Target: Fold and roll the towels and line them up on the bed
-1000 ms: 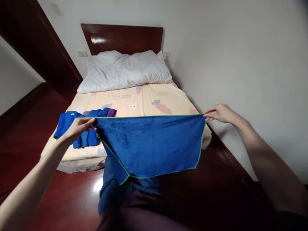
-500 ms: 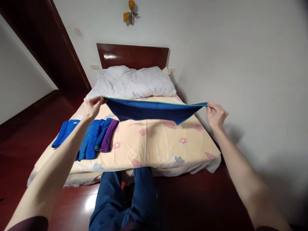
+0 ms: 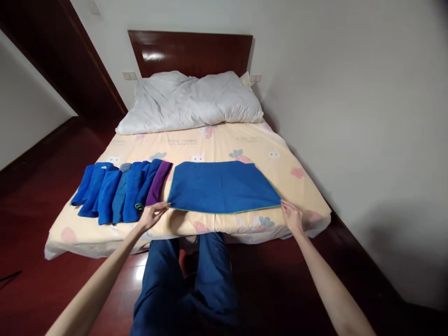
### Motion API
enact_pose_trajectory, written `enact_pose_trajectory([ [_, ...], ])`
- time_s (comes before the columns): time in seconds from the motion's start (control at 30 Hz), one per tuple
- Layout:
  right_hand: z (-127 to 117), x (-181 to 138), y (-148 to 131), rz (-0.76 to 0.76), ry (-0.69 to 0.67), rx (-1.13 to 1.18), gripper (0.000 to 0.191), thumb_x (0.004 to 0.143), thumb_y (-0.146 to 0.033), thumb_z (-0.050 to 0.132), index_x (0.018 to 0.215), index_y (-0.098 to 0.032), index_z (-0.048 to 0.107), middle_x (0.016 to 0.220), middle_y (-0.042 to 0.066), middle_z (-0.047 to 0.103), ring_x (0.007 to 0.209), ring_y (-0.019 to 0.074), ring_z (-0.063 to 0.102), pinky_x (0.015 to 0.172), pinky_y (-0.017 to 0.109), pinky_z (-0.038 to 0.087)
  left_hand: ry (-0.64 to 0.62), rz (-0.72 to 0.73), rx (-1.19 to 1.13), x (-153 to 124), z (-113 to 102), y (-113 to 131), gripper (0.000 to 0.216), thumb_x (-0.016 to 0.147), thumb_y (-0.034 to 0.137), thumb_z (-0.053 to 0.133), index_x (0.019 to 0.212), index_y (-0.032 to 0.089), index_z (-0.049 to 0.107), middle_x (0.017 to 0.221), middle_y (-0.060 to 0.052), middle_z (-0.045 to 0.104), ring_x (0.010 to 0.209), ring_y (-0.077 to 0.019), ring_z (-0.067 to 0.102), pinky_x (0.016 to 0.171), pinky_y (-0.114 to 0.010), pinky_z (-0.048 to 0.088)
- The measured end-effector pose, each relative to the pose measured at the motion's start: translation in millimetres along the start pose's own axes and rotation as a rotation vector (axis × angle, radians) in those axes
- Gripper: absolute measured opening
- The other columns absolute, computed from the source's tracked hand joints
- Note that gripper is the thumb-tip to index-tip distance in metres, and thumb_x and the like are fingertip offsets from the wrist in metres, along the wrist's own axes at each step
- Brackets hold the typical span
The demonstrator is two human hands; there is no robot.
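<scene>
A blue towel (image 3: pixel 222 187) with green edging is spread over the bed, its near edge drawn straight between my hands. My left hand (image 3: pixel 154 214) pinches the near left corner, just in front of the purple towel. At the near right corner, my right hand (image 3: pixel 291 216) has its fingers closed on the cloth. Left of the spread towel lies a row of several folded blue towels (image 3: pixel 107 193), with one folded purple towel (image 3: pixel 158 183) at its right end.
The bed has a cream sheet (image 3: pixel 297 191) with printed carrots and flowers. A crumpled white quilt (image 3: pixel 189 105) lies across its far end, before the dark wooden headboard (image 3: pixel 191 51). A white wall (image 3: pixel 350 116) stands to the right. My legs are at the bed's near edge.
Both hands have come down and nearer to me with the towel. It hung in the air above the bed and now lies spread on the sheet. My view has tilted downward.
</scene>
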State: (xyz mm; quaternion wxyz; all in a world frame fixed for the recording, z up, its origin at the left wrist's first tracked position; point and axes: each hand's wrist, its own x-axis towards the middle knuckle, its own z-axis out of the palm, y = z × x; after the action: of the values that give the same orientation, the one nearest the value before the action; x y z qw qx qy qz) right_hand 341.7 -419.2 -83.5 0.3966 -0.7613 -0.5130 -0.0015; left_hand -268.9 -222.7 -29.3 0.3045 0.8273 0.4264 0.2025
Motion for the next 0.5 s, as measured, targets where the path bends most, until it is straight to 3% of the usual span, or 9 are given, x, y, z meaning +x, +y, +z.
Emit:
enact_pose_trajectory([
  [0.1, 10.6, -32.7, 26.0, 0.068, -0.057, -0.012, 0.025, 0.083, -0.034, 0.052, 0.078, -0.029, 0.076, 0.104, 0.012, 0.08, 0.101, 0.0378, 0.078, 0.103, 0.058, 0.061, -0.127, -0.009, 0.035, -20.2, 37.6, -10.2, 0.049, 0.097, 0.055, 0.044, 0.116, 0.029, 0.08, 0.126, -0.01, 0.075, 0.125, -0.0326, 0.067, 0.11, -0.045, 0.054],
  [0.17, 10.3, -48.0, 38.4, 0.087, -0.076, -0.024, 0.026, 0.083, -0.034, 0.051, 0.079, -0.029, 0.076, 0.105, 0.011, 0.08, 0.102, 0.0384, 0.077, 0.104, 0.059, 0.06, -0.185, -0.022, 0.062, -30.2, 49.6, -13.1, 0.048, 0.097, 0.053, 0.042, 0.117, 0.033, 0.08, 0.124, -0.008, 0.076, 0.121, -0.0318, 0.069, 0.106, -0.043, 0.057],
  [0.33, 4.0, -66.2, 47.4, 0.088, -0.148, -0.044, 0.028, 0.086, -0.033, 0.05, 0.086, -0.03, 0.078, 0.116, 0.009, 0.078, 0.109, 0.0375, 0.076, 0.109, 0.058, 0.057, -0.149, -0.108, 0.128, -48.1, 47.3, -32.2, 0.047, 0.096, 0.051, 0.044, 0.125, 0.036, 0.078, 0.121, -0.007, 0.077, 0.113, -0.0345, 0.069, 0.1, -0.045, 0.059],
  [0.5, 1.0, -67.7, 34.2, 0.078, -0.193, -0.056, 0.027, 0.087, -0.029, 0.051, 0.086, -0.029, 0.079, 0.116, 0.009, 0.078, 0.113, 0.0346, 0.074, 0.111, 0.054, 0.056, -0.176, 0.021, 0.154, -54.1, 43.7, -55.7, 0.046, 0.093, 0.047, 0.045, 0.119, 0.037, 0.081, 0.124, -0.006, 0.076, 0.109, -0.0375, 0.069, 0.097, -0.054, 0.06],
])
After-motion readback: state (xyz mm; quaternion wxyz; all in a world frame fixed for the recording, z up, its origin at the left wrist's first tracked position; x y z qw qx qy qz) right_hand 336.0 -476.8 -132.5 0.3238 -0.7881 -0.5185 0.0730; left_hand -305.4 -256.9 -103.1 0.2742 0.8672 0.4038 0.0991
